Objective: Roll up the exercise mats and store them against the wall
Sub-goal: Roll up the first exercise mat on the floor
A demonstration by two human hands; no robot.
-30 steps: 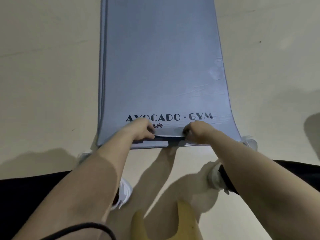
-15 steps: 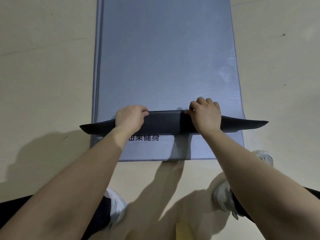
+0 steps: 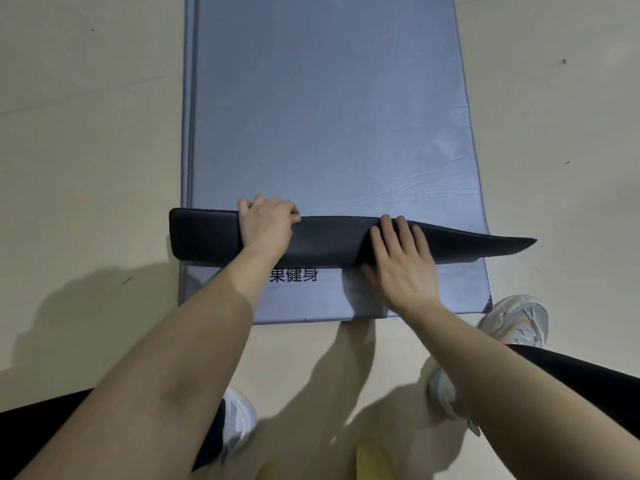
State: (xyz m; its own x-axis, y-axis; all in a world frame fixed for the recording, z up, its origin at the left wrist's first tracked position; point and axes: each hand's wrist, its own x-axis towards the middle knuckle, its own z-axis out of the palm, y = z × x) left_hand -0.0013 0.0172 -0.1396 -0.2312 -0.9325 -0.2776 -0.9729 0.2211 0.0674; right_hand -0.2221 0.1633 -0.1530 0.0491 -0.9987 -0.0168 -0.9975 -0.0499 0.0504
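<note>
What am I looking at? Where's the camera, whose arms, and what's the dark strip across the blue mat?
No machine here: a person's two bare arms, filmed by one wide-angle camera on their head, looking down. There is only this one view. On the pale floor lie blue-grey exercise mats, apparently stacked; the lower mat shows printed characters near the person. The top mat has its near end turned over, so its dark underside shows as a strip: the start of a roll. The left hand grips that strip, fingers curled over its far edge. The right hand lies flat on it, fingers straight. White shoes stand at the bottom.
</note>
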